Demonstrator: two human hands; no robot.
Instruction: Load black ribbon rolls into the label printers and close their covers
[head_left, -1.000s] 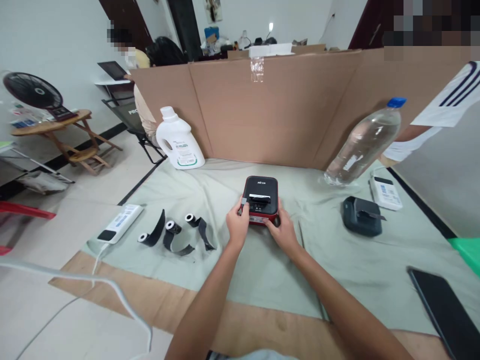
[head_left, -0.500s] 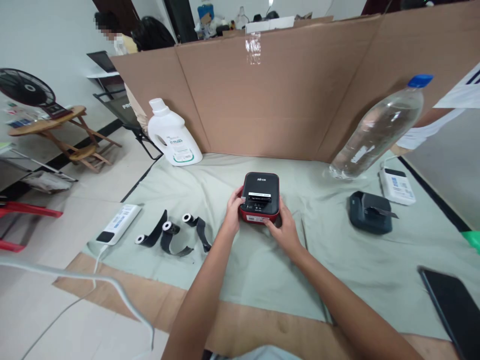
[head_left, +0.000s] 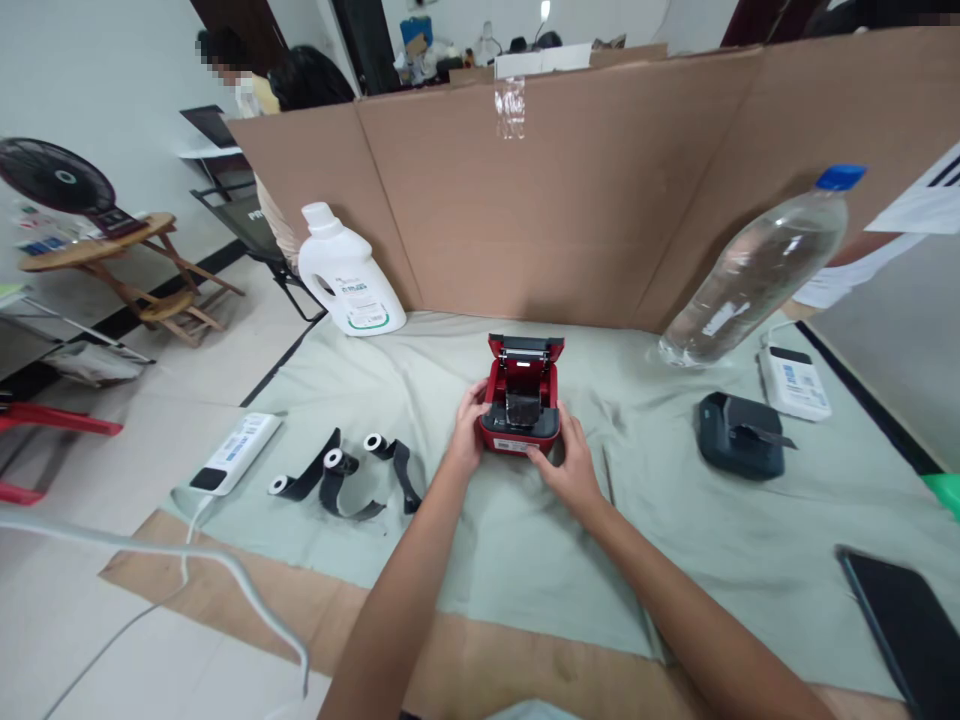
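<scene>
A small red and black label printer (head_left: 519,440) rests on the green cloth (head_left: 525,560) with its lid (head_left: 526,347) tipped up at the back. Inside the red bay lies a dark roll (head_left: 523,408). My left hand (head_left: 470,425) grips the printer's left side, and my right hand (head_left: 564,447) holds its right front corner. To the left on the cloth lie three partly unwound black rolls with white cores: one roll (head_left: 300,478), another roll (head_left: 345,480) and a third roll (head_left: 397,465).
At the right are a dark device (head_left: 739,435), a white power bank (head_left: 795,382) and a black phone (head_left: 904,620). A large water bottle (head_left: 757,275) and a white jug (head_left: 349,275) lean against the cardboard wall (head_left: 555,200). Another white power bank (head_left: 236,452) with a cable lies left.
The printer's lid has swung up and back, baring the red bay and the dark roll. Both hands stay at the printer's sides.
</scene>
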